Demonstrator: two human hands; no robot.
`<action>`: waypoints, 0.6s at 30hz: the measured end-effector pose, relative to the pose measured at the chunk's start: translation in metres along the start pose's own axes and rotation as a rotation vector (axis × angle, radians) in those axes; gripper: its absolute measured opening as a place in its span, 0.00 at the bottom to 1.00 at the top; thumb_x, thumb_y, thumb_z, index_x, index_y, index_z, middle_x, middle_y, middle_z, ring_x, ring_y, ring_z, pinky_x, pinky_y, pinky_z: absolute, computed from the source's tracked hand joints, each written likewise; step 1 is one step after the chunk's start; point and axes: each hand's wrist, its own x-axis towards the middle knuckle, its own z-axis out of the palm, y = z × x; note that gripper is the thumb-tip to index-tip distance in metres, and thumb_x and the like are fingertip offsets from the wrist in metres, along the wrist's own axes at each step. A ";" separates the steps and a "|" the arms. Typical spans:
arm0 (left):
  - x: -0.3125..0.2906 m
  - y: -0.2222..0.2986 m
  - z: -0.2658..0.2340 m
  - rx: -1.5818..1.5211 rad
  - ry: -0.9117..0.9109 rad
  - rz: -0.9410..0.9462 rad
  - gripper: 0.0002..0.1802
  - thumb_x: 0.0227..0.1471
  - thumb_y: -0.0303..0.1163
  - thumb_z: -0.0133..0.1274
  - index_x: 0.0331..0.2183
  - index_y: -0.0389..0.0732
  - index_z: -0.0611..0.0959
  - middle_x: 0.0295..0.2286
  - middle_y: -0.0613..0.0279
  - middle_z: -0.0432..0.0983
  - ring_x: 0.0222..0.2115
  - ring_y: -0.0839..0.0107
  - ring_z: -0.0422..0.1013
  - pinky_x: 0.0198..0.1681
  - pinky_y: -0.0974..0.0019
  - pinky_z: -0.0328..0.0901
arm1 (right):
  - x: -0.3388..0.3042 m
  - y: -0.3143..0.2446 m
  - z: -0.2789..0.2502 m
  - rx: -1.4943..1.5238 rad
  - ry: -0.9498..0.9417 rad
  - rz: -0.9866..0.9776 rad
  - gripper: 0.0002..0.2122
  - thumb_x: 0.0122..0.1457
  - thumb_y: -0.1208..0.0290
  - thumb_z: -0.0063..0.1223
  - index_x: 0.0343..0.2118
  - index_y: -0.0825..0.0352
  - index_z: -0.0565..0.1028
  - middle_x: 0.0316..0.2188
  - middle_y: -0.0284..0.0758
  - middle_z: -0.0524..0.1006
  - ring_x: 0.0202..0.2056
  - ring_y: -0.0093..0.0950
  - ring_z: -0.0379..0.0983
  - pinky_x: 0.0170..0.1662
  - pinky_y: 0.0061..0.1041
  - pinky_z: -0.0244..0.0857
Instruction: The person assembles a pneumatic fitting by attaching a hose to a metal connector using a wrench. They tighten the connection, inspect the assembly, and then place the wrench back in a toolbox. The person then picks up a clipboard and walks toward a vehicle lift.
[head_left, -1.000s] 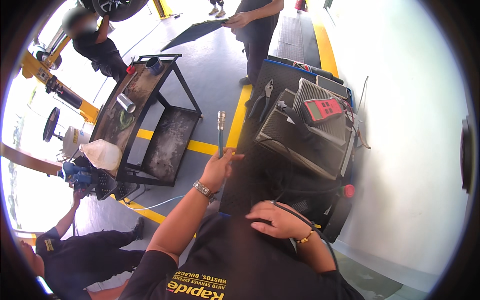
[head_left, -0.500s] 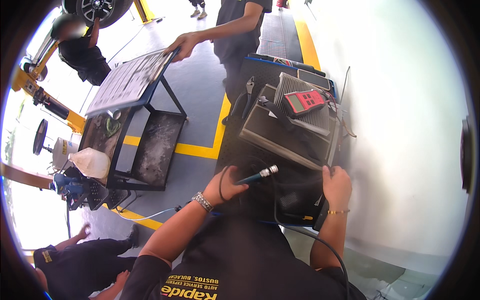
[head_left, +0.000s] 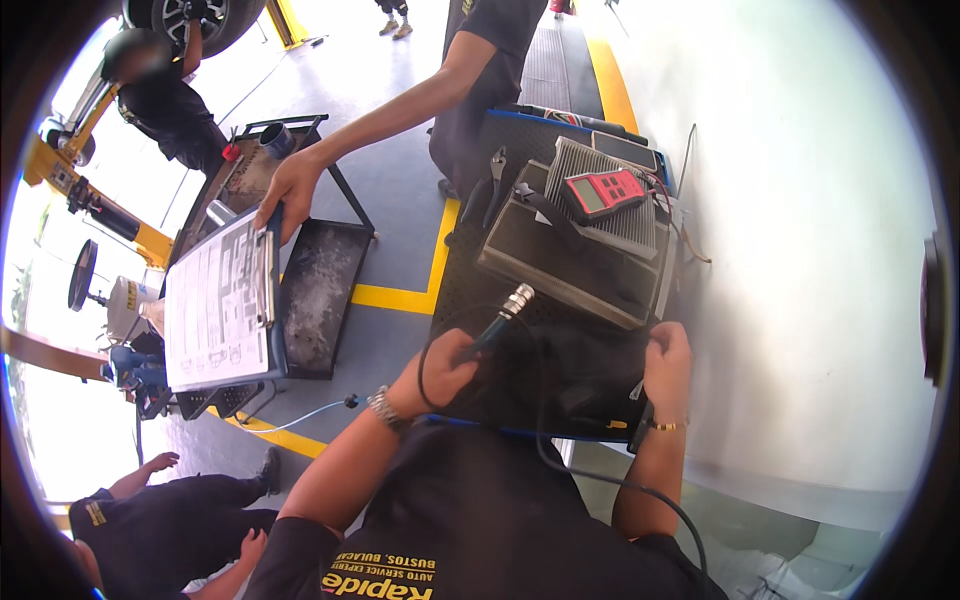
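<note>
Left hand (head_left: 437,372): fingers clamped around blue-green hose (head_left: 492,331), over the near left part of the dark tabletop (head_left: 467,262). Metal fitting (head_left: 519,299) on hose tip points up and right, toward the filters. Thin black cable (head_left: 541,400) loops by the hand, runs off past the near edge.

Right hand (head_left: 667,368): at right edge of tabletop, near right corner, by black bag (head_left: 595,365). Fingers curled together; can't tell if they grip anything. Bag lies along near edge; contents too dark to tell.

Further up the tabletop: flat filter (head_left: 560,262), pleated filter (head_left: 625,232) overlapping it, red multimeter (head_left: 604,193) on top, leads trailing over right edge. Pliers (head_left: 496,185) near left edge. Dark phone-like slab (head_left: 625,151) near far right corner, dark tube (head_left: 578,122) along far edge.

Left, co-worker's hand (head_left: 290,195) grips clipboard (head_left: 220,310) with printed sheets, in front of black cart (head_left: 318,300). Containers there: dark blue cup (head_left: 277,141) near cart's far edge, contents not readable; silver can (head_left: 220,212) partly behind clipboard; pale jug (head_left: 152,315) mostly hidden. White bucket (head_left: 127,299) beyond cart's left side, inside unseen.
</note>
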 end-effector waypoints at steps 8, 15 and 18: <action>-0.060 0.072 -0.044 0.389 -0.250 0.047 0.13 0.48 0.34 0.60 0.36 0.41 0.80 0.28 0.56 0.78 0.28 0.60 0.76 0.32 0.62 0.68 | -0.052 0.023 0.014 0.653 0.260 -0.020 0.04 0.56 0.83 0.45 0.32 0.67 0.71 0.33 0.28 0.71 0.38 0.19 0.67 0.43 0.19 0.61; -0.090 0.099 -0.046 0.784 -0.114 0.055 0.15 0.45 0.33 0.59 0.38 0.43 0.79 0.30 0.58 0.78 0.30 0.55 0.75 0.33 0.57 0.70 | -0.046 0.008 -0.012 -0.179 -0.075 0.124 0.13 0.54 0.62 0.58 0.26 0.68 0.73 0.21 0.41 0.75 0.24 0.36 0.72 0.31 0.33 0.66; -0.100 0.088 -0.055 0.687 0.019 0.059 0.16 0.42 0.30 0.60 0.38 0.42 0.80 0.28 0.56 0.77 0.28 0.53 0.75 0.32 0.57 0.69 | -0.037 -0.011 -0.016 -0.475 -0.127 0.237 0.21 0.53 0.50 0.58 0.25 0.68 0.74 0.20 0.44 0.76 0.26 0.45 0.74 0.33 0.41 0.68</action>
